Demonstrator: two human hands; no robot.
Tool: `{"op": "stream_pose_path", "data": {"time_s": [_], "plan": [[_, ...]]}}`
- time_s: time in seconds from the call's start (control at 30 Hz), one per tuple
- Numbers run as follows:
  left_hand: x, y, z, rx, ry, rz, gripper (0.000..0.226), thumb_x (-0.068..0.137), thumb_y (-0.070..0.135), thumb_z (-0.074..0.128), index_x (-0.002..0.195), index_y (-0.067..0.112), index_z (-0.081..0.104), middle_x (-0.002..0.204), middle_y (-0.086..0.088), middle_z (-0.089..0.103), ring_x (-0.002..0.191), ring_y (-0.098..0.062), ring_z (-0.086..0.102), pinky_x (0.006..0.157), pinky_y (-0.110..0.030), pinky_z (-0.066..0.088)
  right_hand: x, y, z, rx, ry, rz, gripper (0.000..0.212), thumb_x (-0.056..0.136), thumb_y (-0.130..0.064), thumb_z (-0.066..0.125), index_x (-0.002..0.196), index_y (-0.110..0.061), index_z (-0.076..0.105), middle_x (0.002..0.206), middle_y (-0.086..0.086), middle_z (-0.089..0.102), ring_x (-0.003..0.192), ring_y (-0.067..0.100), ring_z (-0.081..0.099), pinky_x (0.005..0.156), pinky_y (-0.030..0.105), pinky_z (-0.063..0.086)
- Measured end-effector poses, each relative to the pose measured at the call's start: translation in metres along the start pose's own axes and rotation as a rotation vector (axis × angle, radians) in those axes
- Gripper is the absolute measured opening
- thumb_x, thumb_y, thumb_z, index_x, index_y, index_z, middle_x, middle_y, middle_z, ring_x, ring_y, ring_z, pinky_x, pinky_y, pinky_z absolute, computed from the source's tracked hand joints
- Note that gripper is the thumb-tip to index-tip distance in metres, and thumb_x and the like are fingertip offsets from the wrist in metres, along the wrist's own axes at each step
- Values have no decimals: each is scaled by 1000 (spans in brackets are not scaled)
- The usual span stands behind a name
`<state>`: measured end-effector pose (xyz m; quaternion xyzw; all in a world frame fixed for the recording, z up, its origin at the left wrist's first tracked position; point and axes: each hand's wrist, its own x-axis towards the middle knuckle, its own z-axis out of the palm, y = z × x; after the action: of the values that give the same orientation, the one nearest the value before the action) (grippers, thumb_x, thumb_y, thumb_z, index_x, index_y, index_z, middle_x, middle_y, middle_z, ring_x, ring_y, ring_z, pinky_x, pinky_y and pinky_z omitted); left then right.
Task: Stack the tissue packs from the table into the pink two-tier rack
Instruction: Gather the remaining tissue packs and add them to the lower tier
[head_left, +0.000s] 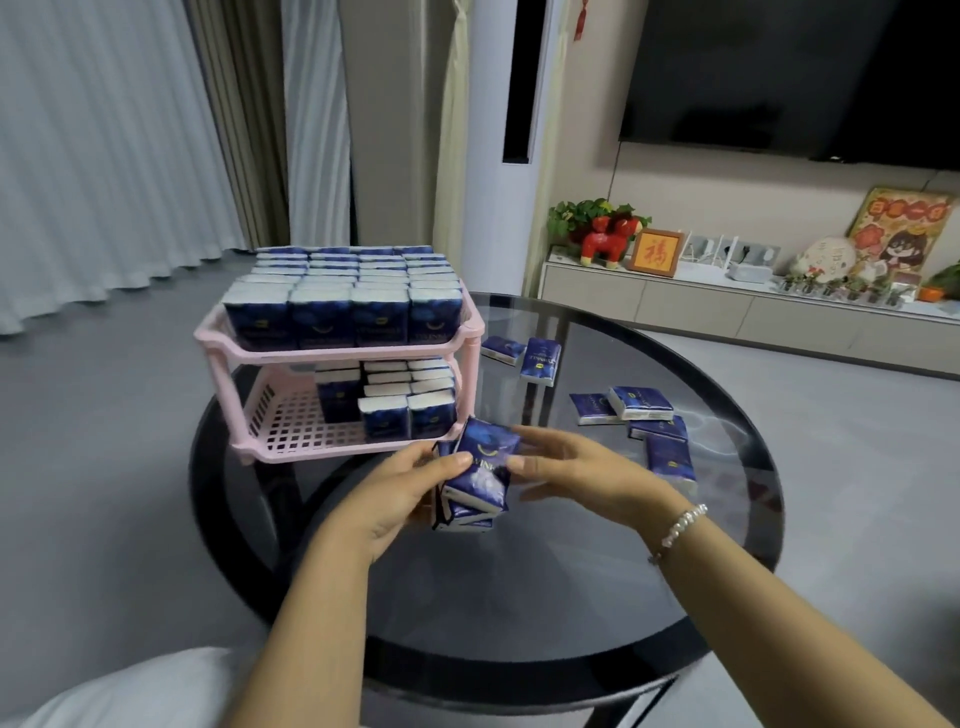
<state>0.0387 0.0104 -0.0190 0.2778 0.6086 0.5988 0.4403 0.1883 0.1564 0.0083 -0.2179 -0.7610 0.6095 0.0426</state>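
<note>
A small stack of dark blue tissue packs (475, 480) is held above the round dark glass table (571, 597), just in front of the near right corner of the pink two-tier rack (340, 353). The stack is gripped from the left by the left hand (410, 488), whose thumb is curled over the top pack while the fingers are wrapped underneath. The right hand (576, 473) is seen at the stack's right side, its fingers only loosely bent and spread a little, with the fingertips touching the edge of the top pack; a pearl bracelet (680, 530) is worn on that wrist. The rack's upper tier is filled with upright packs in close rows. The lower tier is filled only on its right half, the left part of its grid floor being left bare. Loose packs (639, 402) are scattered on the far right of the table, two of them near the rack and the others lying further right, some overlapping. Beyond the table a low white cabinet (727, 306) with ornaments and a wall-mounted television (789, 73) are seen.
</note>
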Motion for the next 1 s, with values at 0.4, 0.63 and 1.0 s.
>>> {"op": "stream_pose_path", "data": {"time_s": [0.4,0.63,1.0], "plan": [[-34,-10,-39,611,6,-32,93,97,22,51,140,43,-28,159,9,3,141,-16,26,98,-22,29,33,-12,61,-640,-49,-314,81,83,-21,70,145,-41,21,125,-20,38,113,-1,40,90,9,36],[-31,-20,-39,523,68,-48,96,96,20,53,141,34,-30,157,9,18,139,-14,29,104,-23,27,41,-16,63,-836,-27,-281,85,77,-30,75,146,-30,26,143,-8,37,123,8,38,98,17,32],[-25,-27,-37,614,122,18,91,93,24,58,150,32,-13,160,9,5,144,-16,21,113,-31,23,60,-42,64,-957,-141,-143,84,73,-26,78,143,-23,31,139,-5,43,121,14,46,97,23,40]]}}
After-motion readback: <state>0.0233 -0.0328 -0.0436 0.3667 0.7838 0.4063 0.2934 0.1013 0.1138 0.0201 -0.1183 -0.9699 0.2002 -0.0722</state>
